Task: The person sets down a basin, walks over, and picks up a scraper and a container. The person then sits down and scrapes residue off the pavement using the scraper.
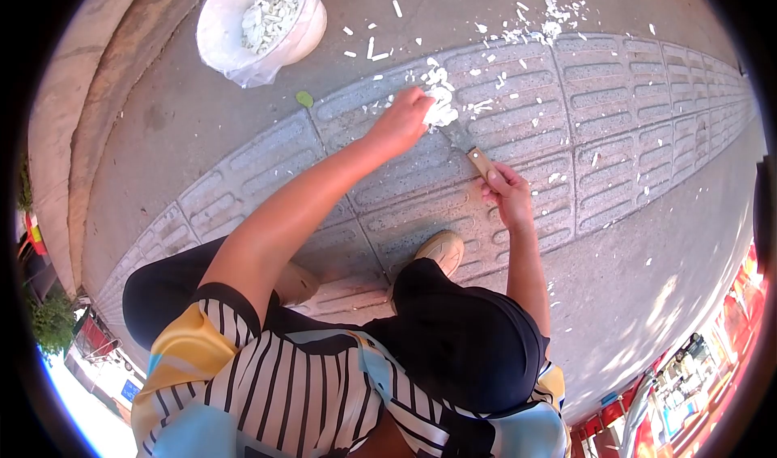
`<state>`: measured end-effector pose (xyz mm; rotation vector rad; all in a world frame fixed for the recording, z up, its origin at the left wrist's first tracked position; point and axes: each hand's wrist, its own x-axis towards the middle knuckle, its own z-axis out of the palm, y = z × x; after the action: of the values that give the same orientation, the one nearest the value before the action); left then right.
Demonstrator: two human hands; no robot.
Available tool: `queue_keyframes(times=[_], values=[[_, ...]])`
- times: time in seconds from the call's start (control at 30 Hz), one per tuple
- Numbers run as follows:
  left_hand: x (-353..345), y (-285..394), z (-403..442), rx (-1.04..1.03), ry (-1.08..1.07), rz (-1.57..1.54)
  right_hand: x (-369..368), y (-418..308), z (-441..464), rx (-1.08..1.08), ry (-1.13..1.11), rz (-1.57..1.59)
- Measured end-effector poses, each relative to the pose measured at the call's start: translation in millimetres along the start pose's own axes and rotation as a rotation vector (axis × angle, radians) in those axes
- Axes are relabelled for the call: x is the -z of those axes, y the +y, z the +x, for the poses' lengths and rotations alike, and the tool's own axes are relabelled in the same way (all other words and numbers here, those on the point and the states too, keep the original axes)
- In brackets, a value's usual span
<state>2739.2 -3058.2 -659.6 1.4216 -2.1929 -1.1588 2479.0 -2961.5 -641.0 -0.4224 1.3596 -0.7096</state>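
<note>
My left hand has its fingers closed on white flakes at the edge of a small heap on the grey ridged paving. Its fingertips are partly hidden in the heap. The wooden handle of a scraper is held between the thumb and fingers of my right hand. The scraper's metal blade points up and left, and its tip reaches the heap's lower edge. Both hands are low over the paving, with my right hand nearer my body.
A bucket lined with clear plastic holds white pieces at the upper left. More fragments are scattered at the upper right. A green leaf lies near the paving's edge. My shoe stands below the hands. A kerb runs along the left.
</note>
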Motion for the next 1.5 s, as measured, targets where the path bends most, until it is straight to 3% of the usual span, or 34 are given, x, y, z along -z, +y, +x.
queue_keyframes(times=[0.13,0.33,0.43,0.63,0.83,0.93,1.23,1.33,1.5], values=[[13,11,-2,0.054,-0.102,-0.122,-1,0,1,-0.01,0.009,0.0],[2,-9,-12,-0.132,-0.007,-0.014,-1,3,1,-0.001,0.002,0.031],[10,-5,-14,-0.098,-0.054,0.079,-1,6,0,0.003,0.006,0.039],[11,-8,-21,-0.068,-0.103,-0.067,-15,2,0,-0.023,0.015,0.017],[26,-22,-28,0.003,0.054,-0.07,-20,1,3,-0.009,0.057,-0.036],[31,-28,-33,0.063,-0.025,0.01,-17,3,2,0.0,0.034,-0.056],[5,-17,-29,0.049,0.118,0.127,-37,-5,9,-0.001,-0.009,-0.106],[9,-14,-30,0.06,0.035,0.088,-38,-6,15,0.015,-0.055,-0.074],[31,-18,-36,0.065,0.266,-0.086,-41,-10,14,0.042,-0.055,-0.043]])
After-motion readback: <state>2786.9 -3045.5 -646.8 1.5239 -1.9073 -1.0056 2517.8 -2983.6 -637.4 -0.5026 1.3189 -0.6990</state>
